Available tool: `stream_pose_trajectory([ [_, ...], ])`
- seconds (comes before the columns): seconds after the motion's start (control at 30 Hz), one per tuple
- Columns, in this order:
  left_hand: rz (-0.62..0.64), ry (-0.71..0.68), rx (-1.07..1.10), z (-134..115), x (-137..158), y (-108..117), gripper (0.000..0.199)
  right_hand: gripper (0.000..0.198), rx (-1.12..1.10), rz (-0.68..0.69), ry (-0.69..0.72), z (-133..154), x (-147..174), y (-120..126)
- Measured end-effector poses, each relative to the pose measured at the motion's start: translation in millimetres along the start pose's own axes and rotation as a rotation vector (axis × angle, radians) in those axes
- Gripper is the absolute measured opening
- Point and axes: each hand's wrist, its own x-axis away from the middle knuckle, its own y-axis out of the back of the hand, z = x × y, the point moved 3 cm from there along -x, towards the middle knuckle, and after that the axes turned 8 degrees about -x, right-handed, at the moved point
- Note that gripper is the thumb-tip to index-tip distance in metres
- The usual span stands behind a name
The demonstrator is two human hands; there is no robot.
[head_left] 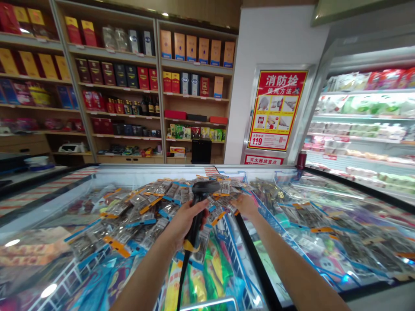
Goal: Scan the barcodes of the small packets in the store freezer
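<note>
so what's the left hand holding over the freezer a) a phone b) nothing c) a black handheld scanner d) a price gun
c: the left hand is closed around the handle of a black handheld scanner with a cable trailing down, while the right hand rests on the packets piled in the chest freezer.

Scanner [201, 194]: matt black plastic, held in the left hand [184, 222]; yellow glossy band low on the handle. Packets [142, 207] under the right hand [245, 204]: clear glossy plastic film, orange and blue paper-like header strips. Freezer lid [324, 190]: smooth glass, strong reflections. Basket [262, 211]: blue coated wire. Shelves [194, 97]: light wood, satin. Poster [275, 110]: glossy red print.
</note>
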Motion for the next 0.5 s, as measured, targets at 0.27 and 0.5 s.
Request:
stream_pose_trajectory([
  [0.27,0.036,0.007,-0.061,4,-3,-1,0.033,0.043,-0.256,-0.038,0.028,-19,3,71],
  [0.5,0.005,-0.004,-0.053,3,0,-8,0.034,0.028,-0.464,0.048,0.171,-7,12,89],
])
